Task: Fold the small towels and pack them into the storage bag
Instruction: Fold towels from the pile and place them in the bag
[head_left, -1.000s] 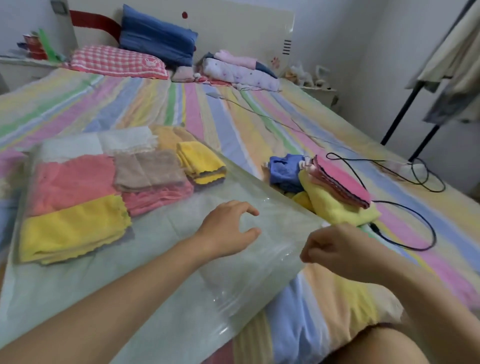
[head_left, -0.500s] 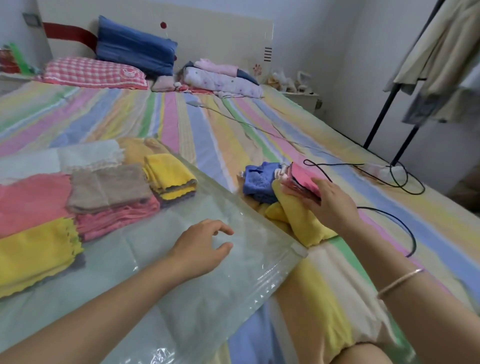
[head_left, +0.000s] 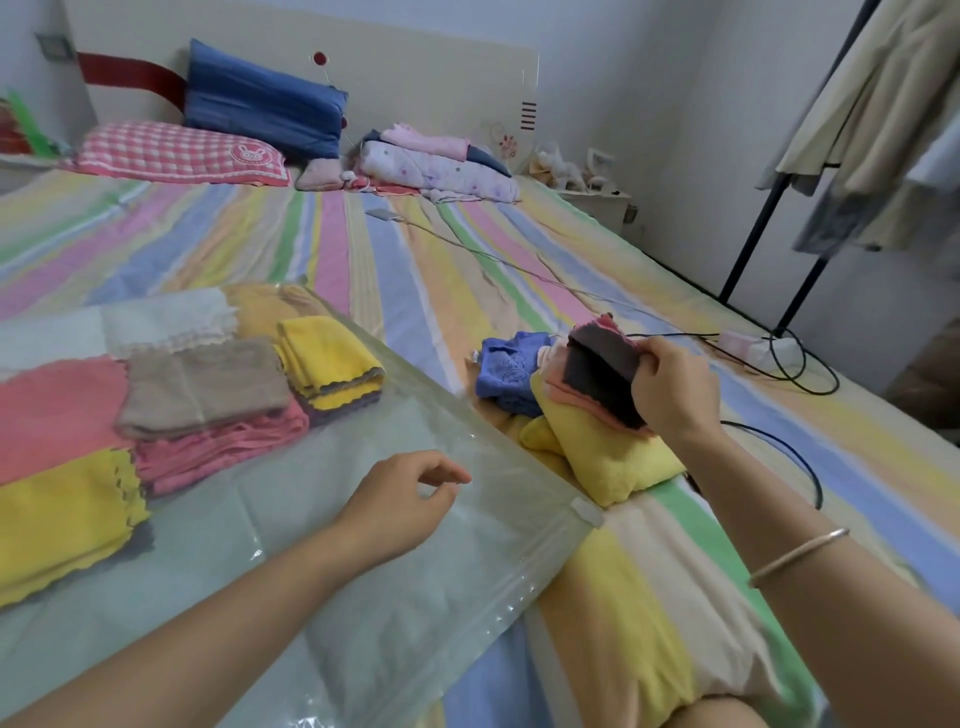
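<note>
A bed with a pastel striped sheet (head_left: 415, 270) fills the room. A red-and-white checked pillow (head_left: 176, 153) and a blue cushion (head_left: 260, 104) lie at its headboard. A clear plastic storage bag (head_left: 322, 519) lies flat on the near left of the bed. Inside it are folded small towels: a yellow one (head_left: 62, 514), a pink one (head_left: 52, 405), a beige one (head_left: 202, 384), a white one (head_left: 166, 319) and a yellow-and-grey one (head_left: 327, 358).

The left hand (head_left: 400, 504) rests on the bag's bare near half, its grip loose, fingers lightly curled around nothing. Just beside the bag's right edge sits a small pile of loose towels. There the right hand (head_left: 670, 384) has its grip pinched on a dark grey towel with pink edging (head_left: 597, 374). This lies on a crumpled yellow towel (head_left: 602, 452), with a blue towel (head_left: 506, 371) touching it on the left. A black cable (head_left: 795, 364) loops on the sheet behind.
</note>
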